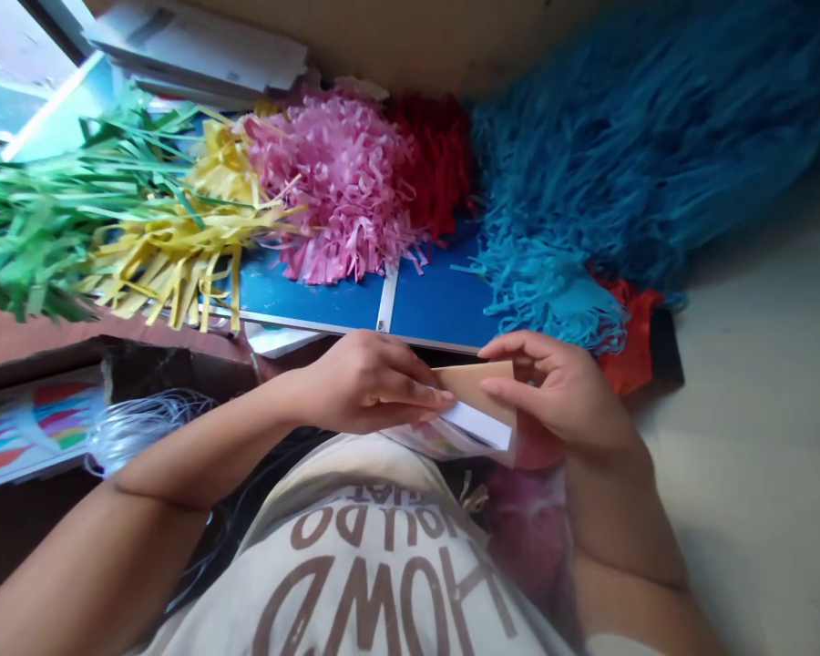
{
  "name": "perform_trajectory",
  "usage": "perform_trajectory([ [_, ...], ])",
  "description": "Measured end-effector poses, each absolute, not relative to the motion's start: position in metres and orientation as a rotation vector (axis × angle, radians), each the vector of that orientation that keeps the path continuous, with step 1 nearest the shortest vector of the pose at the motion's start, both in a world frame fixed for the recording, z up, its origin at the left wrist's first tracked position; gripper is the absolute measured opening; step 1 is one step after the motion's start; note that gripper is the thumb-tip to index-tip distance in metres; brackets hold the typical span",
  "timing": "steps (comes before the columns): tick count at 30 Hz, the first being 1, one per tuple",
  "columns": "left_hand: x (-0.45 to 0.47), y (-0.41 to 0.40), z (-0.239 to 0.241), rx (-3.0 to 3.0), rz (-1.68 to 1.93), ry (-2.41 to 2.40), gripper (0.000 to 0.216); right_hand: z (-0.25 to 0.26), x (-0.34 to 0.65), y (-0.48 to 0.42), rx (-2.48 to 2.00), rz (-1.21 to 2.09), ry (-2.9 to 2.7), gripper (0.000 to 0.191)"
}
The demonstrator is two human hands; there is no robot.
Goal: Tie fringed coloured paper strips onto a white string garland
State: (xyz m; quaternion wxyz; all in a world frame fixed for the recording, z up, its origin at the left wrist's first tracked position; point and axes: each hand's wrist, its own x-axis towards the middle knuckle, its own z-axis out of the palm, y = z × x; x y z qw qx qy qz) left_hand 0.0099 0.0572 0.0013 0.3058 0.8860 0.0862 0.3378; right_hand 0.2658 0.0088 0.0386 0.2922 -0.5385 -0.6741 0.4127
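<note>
My left hand [365, 383] and my right hand [564, 396] meet over my lap, both closed on a small stack of paper and card [475, 415]. A tan card piece lies on top, with a white sheet and coloured sheets beneath it. The left fingers pinch the stack's left edge. The right thumb and fingers grip its right side. Pink material [529, 524] lies in my lap under the right wrist.
Piles of shredded paper fringe lie on a blue board [301, 296]: green [34, 228], yellow [184, 237], pink [345, 182], red [437, 164] and a big blue heap [621, 155]. A coil of clear line [137, 428] and coloured sheets [27, 433] sit at left. Pale floor [765, 383] is at right.
</note>
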Motion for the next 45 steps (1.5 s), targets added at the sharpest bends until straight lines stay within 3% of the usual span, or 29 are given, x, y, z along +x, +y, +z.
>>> perform_trajectory([
  [5, 0.006, 0.066, -0.004, 2.284, 0.911, 0.236, 0.027, 0.043, 0.261, 0.020, -1.521, 1.008, -1.874, 0.013],
  [11, 0.008, 0.069, -0.004, 2.299, 0.932, 0.259, 0.026, 0.038, 0.266, 0.024, -1.379, 0.544, -2.091, 0.005],
  [16, 0.012, 0.068, -0.003, 2.304, 0.879, 0.289, 0.024, 0.030, 0.273, 0.017, -1.244, 0.376, -2.154, 0.013],
  [19, 0.015, 0.067, -0.005, 2.318, 0.876, 0.314, 0.024, 0.029, 0.278, 0.008, -1.174, 0.330, -2.005, 0.008],
  [24, 0.020, 0.068, -0.010, 2.381, 0.967, 0.446, 0.022, 0.010, 0.274, -0.006, -1.181, 0.192, -1.607, 0.036],
  [27, 0.022, 0.066, -0.012, 2.415, 1.023, 0.532, 0.021, -0.014, 0.262, -0.011, -1.126, 0.440, -1.666, 0.074],
  [29, 0.022, 0.064, -0.014, 2.441, 1.050, 0.570, 0.021, -0.028, 0.254, -0.013, -1.147, 0.618, -1.636, 0.089],
  [35, 0.013, 0.055, -0.017, 2.484, 0.995, 0.604, 0.025, -0.040, 0.252, -0.013, -1.215, 0.792, -1.431, 0.103],
  [45, 0.000, 0.044, -0.025, 2.189, 1.118, 0.540, 0.031, -0.043, 0.246, -0.010, -1.079, 0.841, -1.371, 0.104],
])
